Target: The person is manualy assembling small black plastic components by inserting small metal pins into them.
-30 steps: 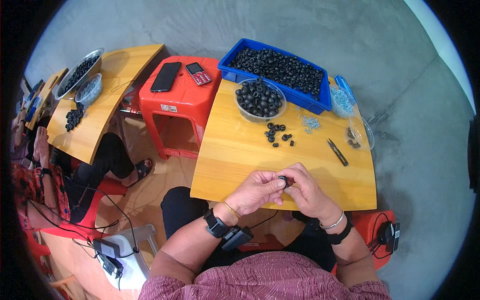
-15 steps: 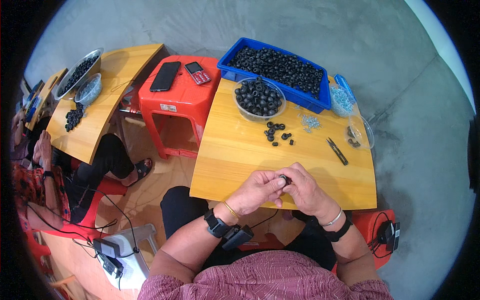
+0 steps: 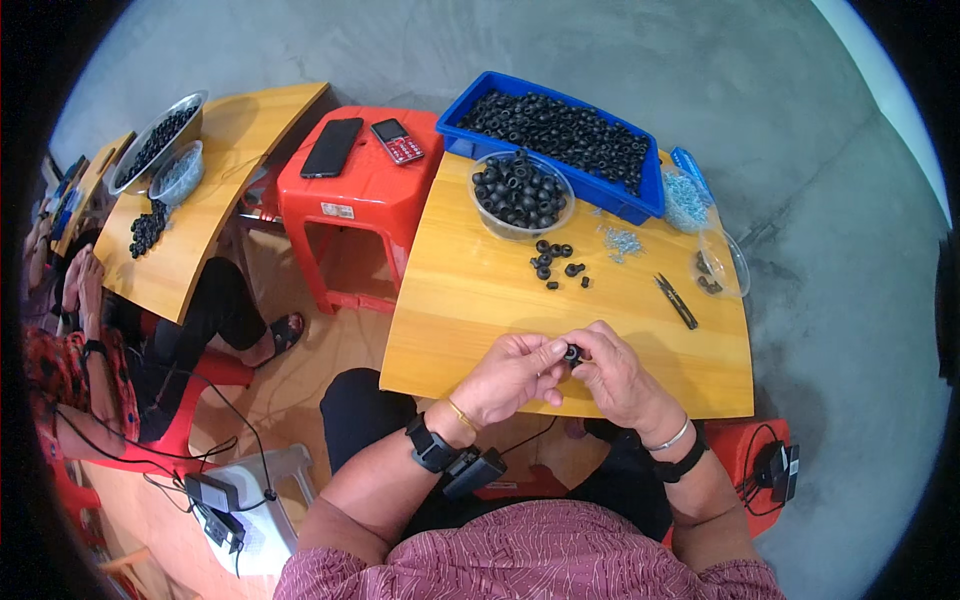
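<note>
Over the near edge of the wooden table (image 3: 470,325), my left hand (image 3: 508,380) and my right hand (image 3: 620,380) meet around one small round black part (image 3: 573,355). A lighter ring shows in its opening. Both hands pinch it between thumb and fingers; my other left fingers are loosely curled. Beyond my hands lie several loose black parts (image 3: 544,259), with a scatter of small silvery pins (image 3: 622,243) to their right. A pair of thread snips (image 3: 676,302) rests nearer my right hand. Behind the loose parts stands a transparent bowl (image 3: 512,233) heaped with black parts.
A blue tray (image 3: 640,212) full of black parts sits along the table's far edge. Right of it are a tub of silvery pins (image 3: 685,205) and a transparent lid (image 3: 742,268). Two phones lie on a red stool (image 3: 355,190). Another person (image 3: 95,370) works at the left table.
My hands have turned the black part so its ringed opening shows more. The left fingers have loosened a little, and the view has shifted slightly.
</note>
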A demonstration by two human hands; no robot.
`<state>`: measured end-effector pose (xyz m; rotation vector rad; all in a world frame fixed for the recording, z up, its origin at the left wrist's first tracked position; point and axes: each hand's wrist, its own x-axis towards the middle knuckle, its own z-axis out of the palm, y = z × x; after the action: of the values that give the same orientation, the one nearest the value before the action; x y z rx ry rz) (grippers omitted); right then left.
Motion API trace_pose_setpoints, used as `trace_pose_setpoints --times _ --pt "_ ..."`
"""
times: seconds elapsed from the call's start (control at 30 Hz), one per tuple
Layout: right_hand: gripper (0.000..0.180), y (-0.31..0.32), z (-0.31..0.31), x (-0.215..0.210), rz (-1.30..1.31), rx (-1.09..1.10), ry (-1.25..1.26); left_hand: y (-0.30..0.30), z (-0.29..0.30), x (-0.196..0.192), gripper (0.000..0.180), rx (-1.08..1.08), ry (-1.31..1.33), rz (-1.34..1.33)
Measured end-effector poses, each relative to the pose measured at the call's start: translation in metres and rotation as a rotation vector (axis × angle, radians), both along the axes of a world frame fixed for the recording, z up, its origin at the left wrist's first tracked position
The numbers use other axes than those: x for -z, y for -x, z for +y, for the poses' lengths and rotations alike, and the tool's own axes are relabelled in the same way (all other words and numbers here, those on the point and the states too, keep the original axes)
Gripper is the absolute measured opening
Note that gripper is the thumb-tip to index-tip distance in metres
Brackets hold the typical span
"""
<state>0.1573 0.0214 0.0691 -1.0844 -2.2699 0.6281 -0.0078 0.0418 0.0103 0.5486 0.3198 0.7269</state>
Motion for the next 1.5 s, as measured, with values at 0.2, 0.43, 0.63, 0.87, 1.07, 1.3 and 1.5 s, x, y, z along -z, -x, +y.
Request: trace_pose_setpoints --times 0.2,0.43,0.63,0.87,1.07,1.3,1.5 --pt "0.029 0.006 -0.002 0.003 0.004 0.068 -0.009 0.000 0.001 0.001 0.017 -0.011 0.028 -0.002" --pt "0.023 0.016 -0.007 0.015 0.085 0.277 -0.081 -0.005 -0.002 0.000 0.018 -0.105 0.184 -0.107" --pt "0.012 0.022 -0.005 0.022 0.324 0.360 -0.086 -0.005 -0.002 -0.006 0.018 -0.129 0.254 -0.171" --pt "0.003 0.001 0.004 0.019 0.305 0.412 0.088 -0.003 -0.003 -0.006 0.016 -0.152 0.281 -0.173" --pt "0.007 -0.009 0.011 0.017 0.284 0.418 0.096 -0.004 -0.003 -0.007 0.017 -0.193 0.265 -0.206" --pt "0.013 0.007 -0.001 0.016 0.590 0.222 0.303 -0.007 -0.007 -0.008 0.017 -0.170 0.360 -0.231" --pt "0.012 0.007 0.003 0.022 0.555 0.196 0.217 -0.007 -0.008 -0.004 0.016 -0.146 0.375 -0.259"
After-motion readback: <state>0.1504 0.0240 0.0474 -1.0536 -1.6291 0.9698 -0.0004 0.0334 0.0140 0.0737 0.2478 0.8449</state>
